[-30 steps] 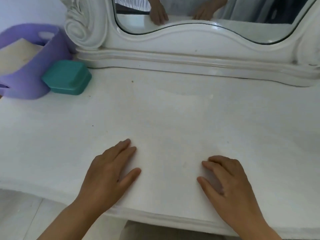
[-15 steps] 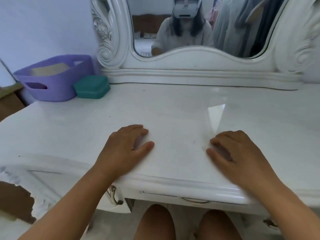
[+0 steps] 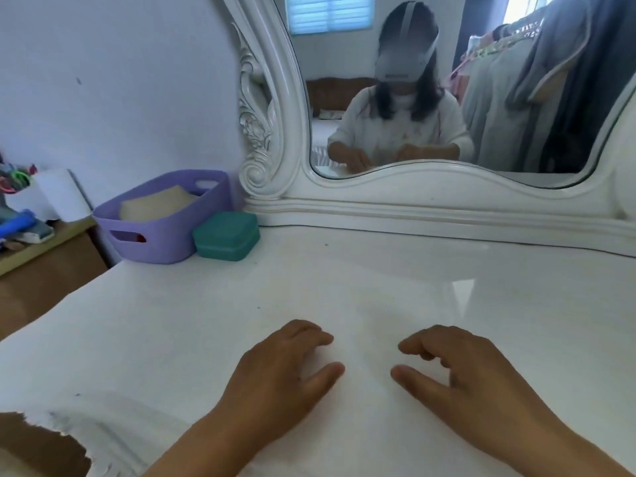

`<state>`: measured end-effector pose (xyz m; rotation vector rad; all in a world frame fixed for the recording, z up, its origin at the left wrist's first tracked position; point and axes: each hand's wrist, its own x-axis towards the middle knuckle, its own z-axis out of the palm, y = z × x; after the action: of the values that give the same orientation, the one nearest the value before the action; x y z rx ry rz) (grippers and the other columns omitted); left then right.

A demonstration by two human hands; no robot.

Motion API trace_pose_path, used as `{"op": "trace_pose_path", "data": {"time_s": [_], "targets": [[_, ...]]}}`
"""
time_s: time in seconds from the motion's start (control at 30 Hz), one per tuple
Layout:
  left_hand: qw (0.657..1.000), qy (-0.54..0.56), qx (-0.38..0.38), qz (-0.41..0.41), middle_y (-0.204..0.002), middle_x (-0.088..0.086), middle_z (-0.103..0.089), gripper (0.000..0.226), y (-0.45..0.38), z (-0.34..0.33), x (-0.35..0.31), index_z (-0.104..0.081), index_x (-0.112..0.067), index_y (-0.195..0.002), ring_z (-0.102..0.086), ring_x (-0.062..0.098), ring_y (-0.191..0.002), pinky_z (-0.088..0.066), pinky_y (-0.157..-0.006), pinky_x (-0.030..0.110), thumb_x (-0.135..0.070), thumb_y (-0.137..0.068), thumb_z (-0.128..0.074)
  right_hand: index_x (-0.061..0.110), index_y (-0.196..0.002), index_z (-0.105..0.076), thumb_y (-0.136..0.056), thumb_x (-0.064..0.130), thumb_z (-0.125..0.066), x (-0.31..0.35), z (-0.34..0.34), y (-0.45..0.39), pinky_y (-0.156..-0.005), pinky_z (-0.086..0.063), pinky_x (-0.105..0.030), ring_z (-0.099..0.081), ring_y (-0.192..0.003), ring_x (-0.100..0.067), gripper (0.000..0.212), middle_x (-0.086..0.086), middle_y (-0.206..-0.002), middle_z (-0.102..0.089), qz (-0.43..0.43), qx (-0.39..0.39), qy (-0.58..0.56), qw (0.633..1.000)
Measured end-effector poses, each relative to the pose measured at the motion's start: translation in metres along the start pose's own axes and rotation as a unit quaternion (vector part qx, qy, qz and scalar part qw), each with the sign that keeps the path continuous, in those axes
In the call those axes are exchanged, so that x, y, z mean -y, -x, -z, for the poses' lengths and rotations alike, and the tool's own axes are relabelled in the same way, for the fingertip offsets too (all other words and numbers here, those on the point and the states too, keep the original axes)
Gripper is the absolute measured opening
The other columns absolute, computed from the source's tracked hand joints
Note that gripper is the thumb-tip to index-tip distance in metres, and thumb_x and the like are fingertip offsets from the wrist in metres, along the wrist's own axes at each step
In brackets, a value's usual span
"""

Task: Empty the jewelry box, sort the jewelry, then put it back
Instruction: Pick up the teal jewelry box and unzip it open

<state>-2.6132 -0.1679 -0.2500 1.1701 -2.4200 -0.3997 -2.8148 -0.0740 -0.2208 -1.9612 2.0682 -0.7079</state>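
Note:
A teal jewelry box with rounded corners sits closed at the back left of the white dressing table, touching a purple basket. My left hand rests palm down near the table's front, fingers loosely spread, holding nothing. My right hand lies beside it, a hand's width to the right, fingers curled a little and empty. Both hands are well in front of the box. No jewelry is in sight.
The purple basket with a beige item inside stands left of the box. A large white-framed mirror lines the table's back edge. A wooden side table with clutter stands lower, to the left.
The view has tilted upward, so the mirror and left side table now show. Both hands stayed flat on the table and drew a little closer together.

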Motion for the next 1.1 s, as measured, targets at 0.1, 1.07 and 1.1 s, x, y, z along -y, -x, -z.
{"op": "trace_pose_path", "data": {"time_s": [0.1, 1.07, 1.1], "targets": [[0.999, -0.016, -0.037, 0.032, -0.111, -0.029, -0.052, 0.039, -0.03, 0.026, 0.018, -0.054, -0.04, -0.116, -0.055, -0.005, -0.091, -0.046, -0.078, 0.012, -0.056, -0.081, -0.053, 0.04, -0.113, -0.053, -0.084, 0.053, -0.049, 0.019, -0.007, -0.046, -0.072, -0.033, -0.004, -0.039, -0.08, 0.015, 0.032, 0.035, -0.085, -0.038, 0.046, 0.013, -0.019, 0.999], [0.949, -0.213, 0.221, 0.066, -0.143, -0.007, -0.025, 0.117, -0.199, 0.088, 0.17, -0.007, -0.034, -0.142, -0.03, 0.018, -0.13, -0.03, -0.111, 0.036, -0.05, -0.052, -0.081, 0.026, -0.134, -0.035, -0.079, 0.04, -0.063, 0.069, -0.109, -0.26, -0.1, -0.035, -0.021, -0.041, -0.121, -0.01, 0.063, 0.008, -0.133, -0.044, 0.066, 0.03, -0.125, 0.989], [0.954, -0.194, 0.221, 0.06, -0.142, -0.008, -0.024, 0.117, -0.192, 0.086, 0.164, -0.006, -0.037, -0.142, -0.03, 0.017, -0.129, -0.032, -0.11, 0.036, -0.051, -0.052, -0.08, 0.028, -0.135, -0.032, -0.078, 0.04, -0.065, 0.068, -0.103, -0.253, -0.099, -0.033, -0.02, -0.04, -0.122, -0.008, 0.068, 0.01, -0.133, -0.042, 0.066, 0.03, -0.138, 0.988]]}}
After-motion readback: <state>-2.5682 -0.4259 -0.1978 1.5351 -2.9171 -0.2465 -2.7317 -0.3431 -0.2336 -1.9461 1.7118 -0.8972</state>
